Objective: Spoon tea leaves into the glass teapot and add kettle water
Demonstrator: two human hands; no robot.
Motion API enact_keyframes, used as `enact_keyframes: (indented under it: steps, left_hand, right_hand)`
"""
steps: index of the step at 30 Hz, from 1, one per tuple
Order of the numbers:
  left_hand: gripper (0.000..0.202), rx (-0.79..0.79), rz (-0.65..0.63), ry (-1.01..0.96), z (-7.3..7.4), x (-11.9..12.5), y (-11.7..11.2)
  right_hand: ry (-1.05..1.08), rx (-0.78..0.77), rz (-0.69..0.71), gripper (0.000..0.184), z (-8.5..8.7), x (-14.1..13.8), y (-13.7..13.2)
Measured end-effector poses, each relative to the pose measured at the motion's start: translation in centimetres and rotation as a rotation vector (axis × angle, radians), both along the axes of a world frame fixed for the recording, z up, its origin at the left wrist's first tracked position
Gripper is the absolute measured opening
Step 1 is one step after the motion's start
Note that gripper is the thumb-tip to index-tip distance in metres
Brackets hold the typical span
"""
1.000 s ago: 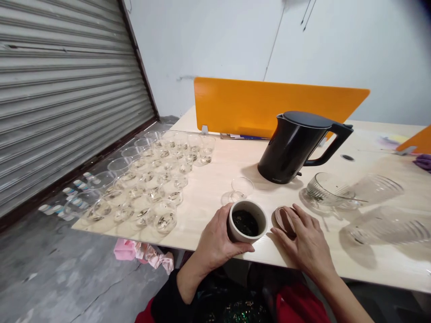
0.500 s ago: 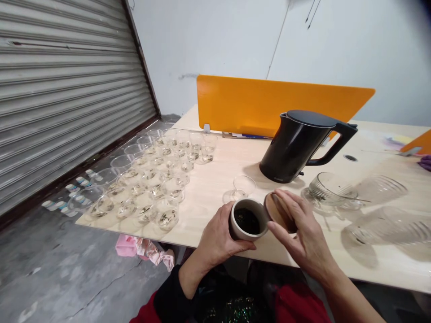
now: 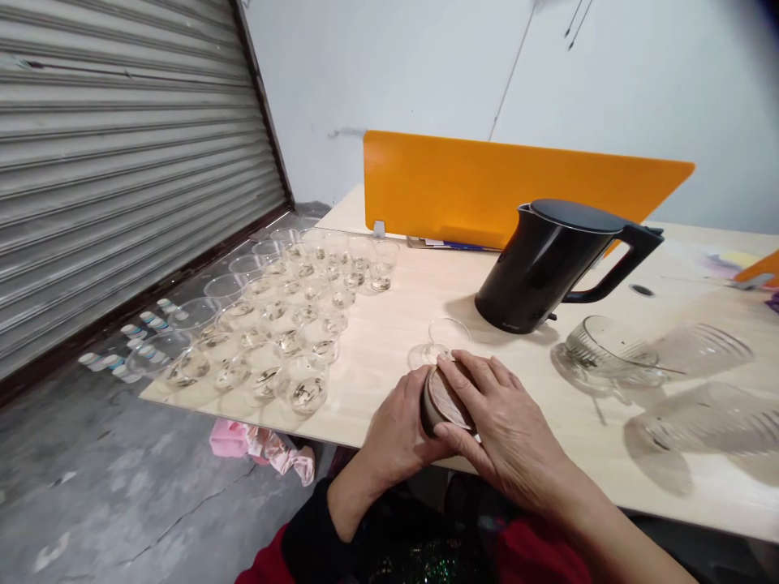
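Where the forearms enter from the lower centre of the frame, a small round jar (image 3: 433,403) is gripped between both hands at the near edge of the desk (image 3: 389,324). The left hand (image 3: 398,426) is curled around the jar's left wall, fingers wrapped under it. The right hand (image 3: 502,426) is laid palm-down over the top, fingers spread and pointing toward the upper left, pressing a brown lid (image 3: 447,397) onto the mouth. The jar appears tipped slightly, its short axis leaning toward the left of the frame, though most of it is hidden. Just beyond the fingertips stands an empty clear cup (image 3: 447,334). A black kettle (image 3: 551,264) sits right of centre, and rows of glass cups (image 3: 273,324) fill the left.
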State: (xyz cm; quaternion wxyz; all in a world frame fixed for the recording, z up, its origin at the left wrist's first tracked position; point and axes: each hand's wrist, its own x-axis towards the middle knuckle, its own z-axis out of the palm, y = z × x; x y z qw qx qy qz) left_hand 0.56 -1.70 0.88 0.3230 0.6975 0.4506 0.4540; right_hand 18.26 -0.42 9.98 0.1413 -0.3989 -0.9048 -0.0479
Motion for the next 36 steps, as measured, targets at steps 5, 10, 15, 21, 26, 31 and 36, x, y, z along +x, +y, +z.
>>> enact_keyframes:
  steps: [5, 10, 15, 21, 26, 31, 36]
  left_hand:
    - [0.099, 0.012, 0.032, 0.022, 0.1, 0.3, -0.1]
    - [0.096, 0.043, 0.020, 0.032, -0.5, 0.3, 0.0]
    - [0.108, 0.062, 0.020, 0.055, -0.2, 0.1, -0.1]
    - [0.100, 0.025, 0.019, 0.080, 0.5, -0.2, -0.3]
    - [0.091, 0.045, 0.004, 0.057, 0.0, -0.2, 0.0]
    - [0.089, -0.004, -0.002, 0.001, -0.3, -0.2, 0.1]
    - [0.084, -0.034, -0.023, -0.023, -0.2, -0.2, 0.2]
  right_hand:
    - [-0.033, -0.001, -0.050, 0.071, -1.0, -0.1, 0.0]
    - [0.047, -0.054, -0.047, 0.072, -1.7, -0.1, 0.1]
    - [0.215, -0.044, 0.039, 0.075, -1.8, 1.5, 0.4]
    - [0.335, 0.148, -0.009, 0.070, 4.0, 4.2, 3.0]
    - [0.328, 0.277, -0.067, 0.067, 7.4, 2.8, 10.7]
    - [0.258, 0.181, -0.073, 0.066, 4.4, 0.1, 19.0]
    - [0.208, 0.055, -0.032, 0.060, 0.4, -1.3, 23.1]
